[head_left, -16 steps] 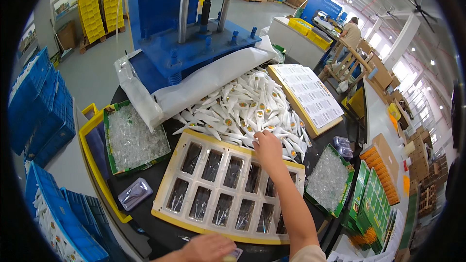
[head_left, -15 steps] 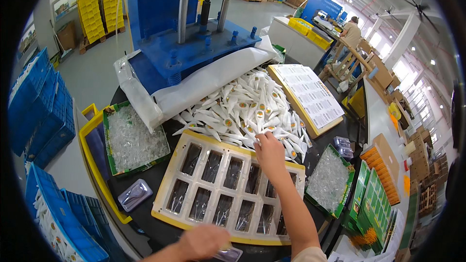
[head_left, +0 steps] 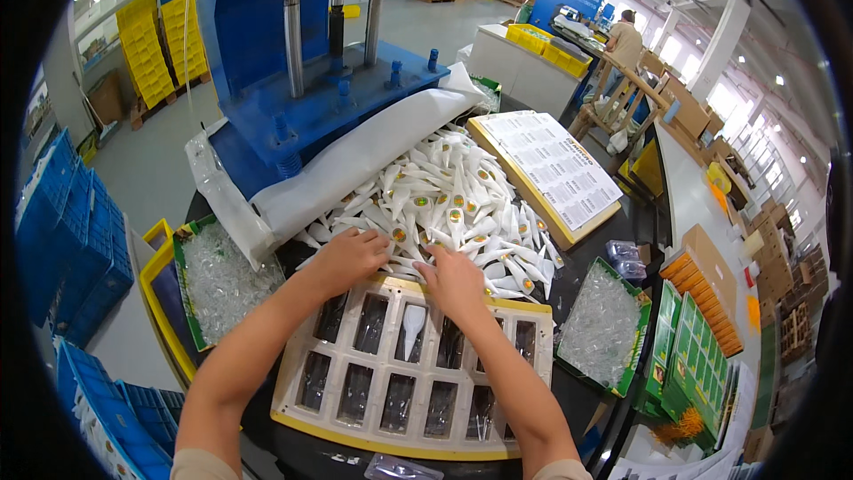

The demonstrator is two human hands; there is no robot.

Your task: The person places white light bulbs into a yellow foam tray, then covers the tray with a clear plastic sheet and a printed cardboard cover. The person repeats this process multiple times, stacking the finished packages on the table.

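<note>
I see the pile of white pieces (head_left: 456, 215) just past the tray (head_left: 373, 435). My left hand (head_left: 351, 260) and right hand (head_left: 455, 284) reach its tray side; I can't tell if they grip. One white scoop (head_left: 412, 329) points far-to-near in the tray, nearer my right.

We log a white sheet (head_left: 551, 173) beyond the compartment tray (head_left: 404, 368), to its right: rows of tiny print blocks, too small for us, plus a bolder heading. Directly beyond the tray, white pieces (head_left: 426, 187) bear small orange-and-green labels (head_left: 457, 215); we can't read any wording on them.
</note>
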